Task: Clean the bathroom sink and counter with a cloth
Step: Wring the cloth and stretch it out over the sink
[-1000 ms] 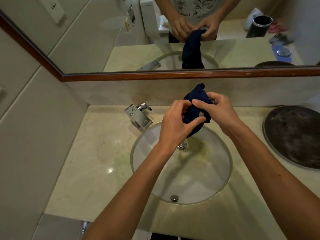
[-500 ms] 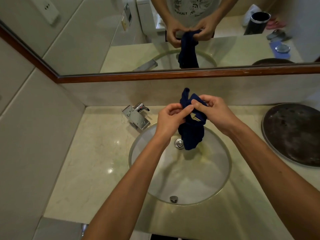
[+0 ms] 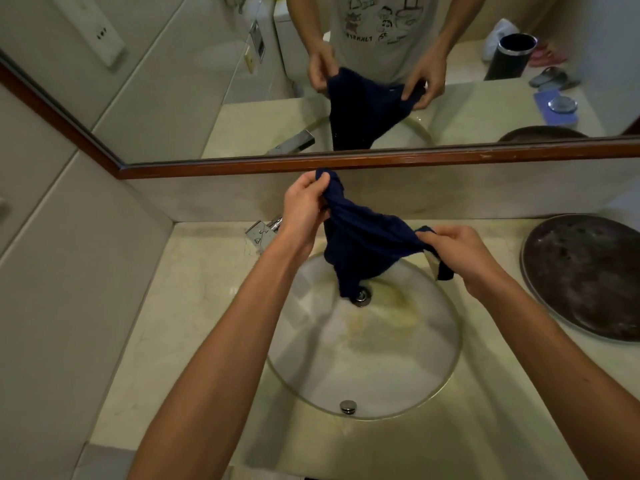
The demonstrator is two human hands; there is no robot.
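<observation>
A dark blue cloth (image 3: 363,240) hangs spread between both hands above the round glass sink (image 3: 446,358). My left hand (image 3: 303,211) grips one corner, raised near the mirror's lower edge. My right hand (image 3: 453,252) pinches the other corner, lower and to the right. The cloth's lowest point dangles just over the chrome drain (image 3: 362,295). Yellowish stains mark the basin around the drain. The beige marble counter (image 3: 194,299) surrounds the sink.
A chrome faucet (image 3: 261,232) stands at the sink's back left, partly behind my left wrist. A dark round tray (image 3: 588,275) lies on the counter at the right. A wood-framed mirror (image 3: 381,161) runs along the back wall. Tiled wall closes the left side.
The cloth was bunched between both hands held close together. My hands have since pulled apart, left up and right outward, and the cloth has opened out over the sink.
</observation>
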